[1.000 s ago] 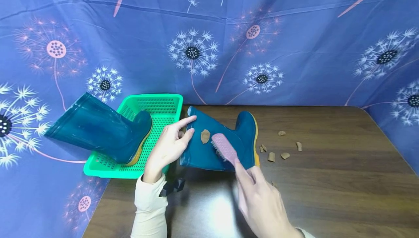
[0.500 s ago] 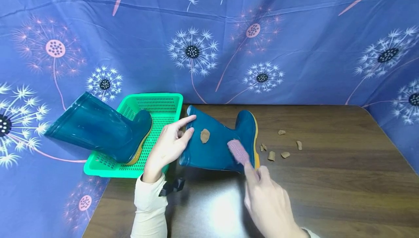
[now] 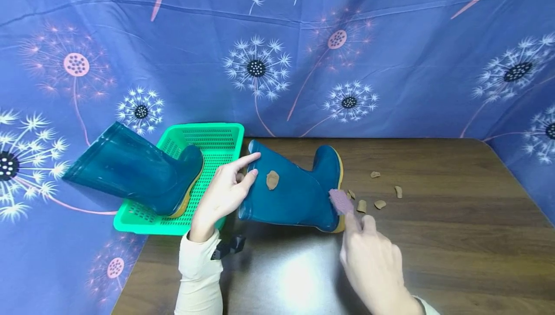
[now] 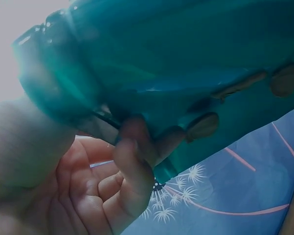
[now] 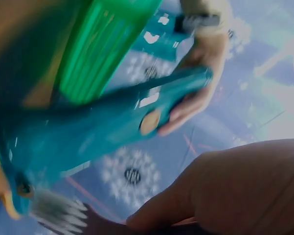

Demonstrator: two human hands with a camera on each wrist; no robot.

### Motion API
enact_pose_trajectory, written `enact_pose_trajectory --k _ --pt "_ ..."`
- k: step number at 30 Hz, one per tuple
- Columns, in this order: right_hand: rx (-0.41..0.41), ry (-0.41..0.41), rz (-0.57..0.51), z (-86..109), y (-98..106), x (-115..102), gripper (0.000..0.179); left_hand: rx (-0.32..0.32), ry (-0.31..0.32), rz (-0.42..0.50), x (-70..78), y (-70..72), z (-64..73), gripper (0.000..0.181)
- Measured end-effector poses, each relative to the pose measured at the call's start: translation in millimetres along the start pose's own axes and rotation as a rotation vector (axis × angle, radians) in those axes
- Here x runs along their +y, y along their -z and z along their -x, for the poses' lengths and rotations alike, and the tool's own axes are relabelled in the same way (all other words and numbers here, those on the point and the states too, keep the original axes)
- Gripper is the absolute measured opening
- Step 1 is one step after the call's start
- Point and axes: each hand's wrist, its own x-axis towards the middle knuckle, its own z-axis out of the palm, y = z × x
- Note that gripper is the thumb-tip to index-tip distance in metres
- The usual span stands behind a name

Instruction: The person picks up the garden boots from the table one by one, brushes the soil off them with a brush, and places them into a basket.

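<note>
A blue rubber boot (image 3: 288, 192) with a yellow sole is held on its side over the table, shaft opening to the left. My left hand (image 3: 225, 190) grips it by the shaft's rim, thumb and index finger at the edge. One brown mud-like patch (image 3: 272, 180) sticks to the upper shaft. More brown patches (image 4: 203, 126) show on the boot in the left wrist view. My right hand (image 3: 375, 259) holds a pink brush (image 3: 341, 202) by its handle, with the head at the sole near the toe. Pale bristles (image 5: 56, 210) face the boot in the right wrist view.
A green perforated basket (image 3: 221, 137) stands at the left with a second blue boot (image 3: 130, 170) leaning in it. Several brown crumbs (image 3: 379, 204) lie on the wooden table (image 3: 468, 218) right of the sole. A blue dandelion-print cloth (image 3: 277, 16) hangs behind.
My right hand has drawn the brush rightward along the boot, from mid-shaft over the foot to the sole. My left hand keeps its grip on the rim.
</note>
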Motion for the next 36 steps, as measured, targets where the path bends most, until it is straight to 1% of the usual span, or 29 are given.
enact_pose_trajectory --k 2,3,6,8,10,12,14,17,19,21,24,26,28,29,31,32,33,34,36 --pt "0.020 -0.049 0.020 -2.4 0.8 5.4 0.025 0.001 -0.003 -0.002 -0.4 -0.5 -0.3 0.047" --pt "0.029 -0.049 0.020 -3.3 0.8 7.7 0.027 0.004 -0.004 -0.003 -0.4 -0.6 -0.2 0.047" --pt "0.024 -0.013 0.015 -3.2 1.0 13.4 0.031 0.006 -0.007 -0.003 -0.7 -1.5 -1.0 0.047" --pt "0.020 0.001 0.020 -2.1 0.4 17.5 0.024 0.003 -0.004 -0.005 -0.8 -2.1 -1.6 0.047" --pt "0.013 -0.015 0.029 -2.4 0.8 21.9 0.019 0.004 0.001 -0.004 -0.7 -2.0 -1.2 0.047" --pt "0.027 -0.035 0.023 -4.8 1.8 24.8 0.019 0.005 0.006 -0.001 -0.5 -1.6 -0.8 0.047" --pt "0.063 -0.011 -0.022 -7.9 3.1 24.4 0.026 0.009 0.006 0.002 -0.3 -1.3 -0.7 0.047" --pt "0.138 0.070 -0.131 -13.1 1.9 17.4 0.037 0.007 0.007 0.024 0.2 -2.2 -1.7 0.048" --pt "0.193 0.124 -0.210 -17.4 -3.3 10.9 0.036 0.008 0.011 0.040 0.6 -3.5 -2.4 0.049" --pt "0.222 0.162 -0.293 -21.7 -11.3 4.4 0.035 0.012 0.016 0.051 1.4 -5.0 -2.4 0.050" --pt "0.193 0.212 -0.420 -26.7 -25.0 -5.5 0.041 0.019 0.016 0.065 2.3 -6.3 -2.4 0.050" --pt "0.152 0.243 -0.451 -27.8 -32.1 -10.8 0.039 0.027 0.008 0.063 2.8 -7.1 -2.4 0.050" --pt "0.127 0.248 -0.413 -27.3 -36.0 -15.1 0.033 0.032 -0.001 0.055 2.9 -7.5 -2.8 0.049" --pt "0.129 0.241 -0.376 -26.5 -36.8 -16.7 0.034 0.033 -0.005 0.050 3.0 -7.5 -3.1 0.049" --pt "0.138 0.210 -0.291 -24.5 -35.9 -18.7 0.045 0.031 -0.006 0.045 2.7 -7.5 -3.9 0.049" --pt "0.142 0.192 -0.270 -23.4 -34.7 -19.5 0.050 0.027 -0.003 0.044 2.5 -7.3 -4.0 0.049" --pt "0.150 0.184 -0.262 -22.8 -33.7 -20.4 0.051 0.027 -0.003 0.042 2.2 -6.9 -4.0 0.049" --pt "0.147 0.182 -0.274 -22.2 -32.6 -21.3 0.046 0.029 -0.003 0.042 1.9 -6.5 -3.9 0.049" --pt "0.130 0.209 -0.309 -21.4 -31.4 -23.5 0.037 0.036 -0.008 0.036 1.0 -5.6 -3.6 0.049"
